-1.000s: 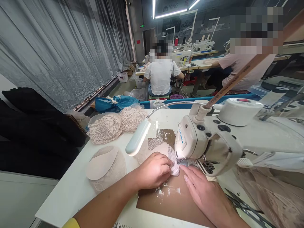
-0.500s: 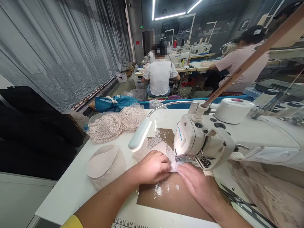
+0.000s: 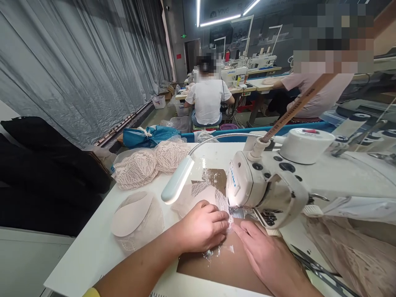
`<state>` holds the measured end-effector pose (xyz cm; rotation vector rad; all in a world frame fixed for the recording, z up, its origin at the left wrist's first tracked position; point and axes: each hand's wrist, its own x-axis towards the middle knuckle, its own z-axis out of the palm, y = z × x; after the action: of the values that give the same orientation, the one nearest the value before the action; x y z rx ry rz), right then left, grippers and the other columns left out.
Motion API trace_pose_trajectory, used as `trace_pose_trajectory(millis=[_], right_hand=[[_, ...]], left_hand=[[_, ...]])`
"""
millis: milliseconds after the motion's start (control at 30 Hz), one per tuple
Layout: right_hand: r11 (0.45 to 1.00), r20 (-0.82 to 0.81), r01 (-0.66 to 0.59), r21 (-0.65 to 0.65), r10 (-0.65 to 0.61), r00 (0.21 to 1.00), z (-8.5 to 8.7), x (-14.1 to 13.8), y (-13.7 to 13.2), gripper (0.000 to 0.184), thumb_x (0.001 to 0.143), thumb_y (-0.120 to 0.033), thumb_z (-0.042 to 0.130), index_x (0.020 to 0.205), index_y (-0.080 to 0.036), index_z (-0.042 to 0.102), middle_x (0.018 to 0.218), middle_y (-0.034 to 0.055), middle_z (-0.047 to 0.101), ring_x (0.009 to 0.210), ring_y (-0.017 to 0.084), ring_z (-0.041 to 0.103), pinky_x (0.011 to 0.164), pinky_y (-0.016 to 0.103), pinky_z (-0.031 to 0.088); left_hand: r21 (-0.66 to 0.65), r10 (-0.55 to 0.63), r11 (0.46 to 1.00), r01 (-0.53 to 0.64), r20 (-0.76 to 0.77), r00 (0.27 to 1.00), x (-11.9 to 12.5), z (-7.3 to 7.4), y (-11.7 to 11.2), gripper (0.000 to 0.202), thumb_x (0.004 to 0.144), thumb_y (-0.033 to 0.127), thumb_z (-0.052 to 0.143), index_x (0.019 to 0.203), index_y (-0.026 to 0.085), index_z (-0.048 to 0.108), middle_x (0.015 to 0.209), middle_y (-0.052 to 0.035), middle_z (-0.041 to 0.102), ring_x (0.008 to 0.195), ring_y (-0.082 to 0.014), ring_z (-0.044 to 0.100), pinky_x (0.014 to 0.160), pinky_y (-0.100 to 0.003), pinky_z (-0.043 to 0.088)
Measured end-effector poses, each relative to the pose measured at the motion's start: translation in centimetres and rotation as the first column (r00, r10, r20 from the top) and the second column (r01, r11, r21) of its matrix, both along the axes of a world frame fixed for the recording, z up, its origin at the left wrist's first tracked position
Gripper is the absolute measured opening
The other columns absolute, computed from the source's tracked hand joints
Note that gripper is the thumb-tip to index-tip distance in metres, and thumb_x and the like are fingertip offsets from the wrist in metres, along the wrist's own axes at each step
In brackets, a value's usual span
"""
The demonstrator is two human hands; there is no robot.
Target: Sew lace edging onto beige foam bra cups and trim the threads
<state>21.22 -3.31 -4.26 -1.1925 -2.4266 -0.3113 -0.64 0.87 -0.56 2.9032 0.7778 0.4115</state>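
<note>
Both hands: I press the lace piece [image 3: 223, 205] at my sewing machine [image 3: 262, 187].
Left hand [image 3: 202, 227]: curled, pinching lace.
Right hand [image 3: 266, 255]: flat, released, beside it.

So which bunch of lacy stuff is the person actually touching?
The small white lace piece under the sewing machine; the left hand pinches it. The pink lace pile and the padded cup lie untouched, farther left.

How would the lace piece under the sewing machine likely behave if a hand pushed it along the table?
The lace piece would probably bunch and fold rather than slide stiffly: it looks thin and openwork and already puckers between the left hand and right hand. It seems very light. The sewing machine sits over one end, which may hold it back.
</note>
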Motion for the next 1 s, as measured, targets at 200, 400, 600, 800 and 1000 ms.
trace_pose_trajectory(millis=[200,400,600,800,1000], right_hand=[[0.992,0.057,0.09,0.09,-0.096,0.994,0.0,-0.6,0.1,0.047,0.078,-0.001,0.043,0.111,-0.018,0.071,0.095,0.0057,0.075,0.06,0.016,0.067,0.044,0.026,0.044],[0.996,0.027,0.069,0.061,-0.07,0.997,0.1,-0.5,0.1,0.045,0.084,-0.004,0.04,0.112,-0.019,0.072,0.094,0.0048,0.076,0.052,0.012,0.064,0.039,0.025,0.04],[0.999,-0.072,0.013,-0.045,-0.016,0.997,0.2,0.2,0.2,0.041,0.092,-0.011,0.035,0.11,-0.017,0.071,0.086,0.0059,0.074,0.055,0.012,0.065,0.044,0.022,0.044],[0.999,-0.036,-0.021,-0.045,0.02,0.999,-0.7,0.8,0.5,0.039,0.093,-0.015,0.034,0.113,-0.017,0.068,0.093,0.0082,0.075,0.068,0.015,0.07,0.056,0.023,0.053],[0.999,-0.108,-0.033,-0.025,0.03,0.994,-1.0,0.8,0.8,0.038,0.093,-0.022,0.036,0.112,-0.024,0.068,0.092,0.0058,0.074,0.067,0.015,0.069,0.055,0.022,0.053]], left_hand=[[-0.019,0.04,0.999,-0.039,0.062,0.997,-0.2,-0.6,0.8,0.029,0.095,0.028,0.046,0.116,0.017,0.061,0.123,-0.0077,0.065,0.106,-0.0216,0.056,0.094,-0.037,0.04],[-0.027,0.086,0.996,-0.084,0.076,0.993,-0.2,-0.6,1.2,0.031,0.091,0.029,0.049,0.116,0.017,0.061,0.12,-0.0098,0.064,0.108,-0.0237,0.055,0.095,-0.039,0.04],[-0.016,0.179,0.984,-0.179,0.09,0.98,-0.5,-0.9,1.8,0.03,0.092,0.03,0.047,0.115,0.017,0.061,0.125,-0.0106,0.061,0.113,-0.0266,0.053,0.096,-0.042,0.039],[0.009,0.297,0.954,-0.298,0.086,0.951,-1.0,-1.5,2.2,0.033,0.093,0.03,0.046,0.12,0.019,0.06,0.129,-0.012,0.058,0.117,-0.0286,0.049,0.098,-0.045,0.038],[-0.026,0.478,0.879,-0.477,0.037,0.878,-1.9,-1.5,2.6,0.036,0.093,0.029,0.044,0.125,0.02,0.058,0.135,-0.0091,0.054,0.124,-0.0299,0.044,0.101,-0.048,0.039]])
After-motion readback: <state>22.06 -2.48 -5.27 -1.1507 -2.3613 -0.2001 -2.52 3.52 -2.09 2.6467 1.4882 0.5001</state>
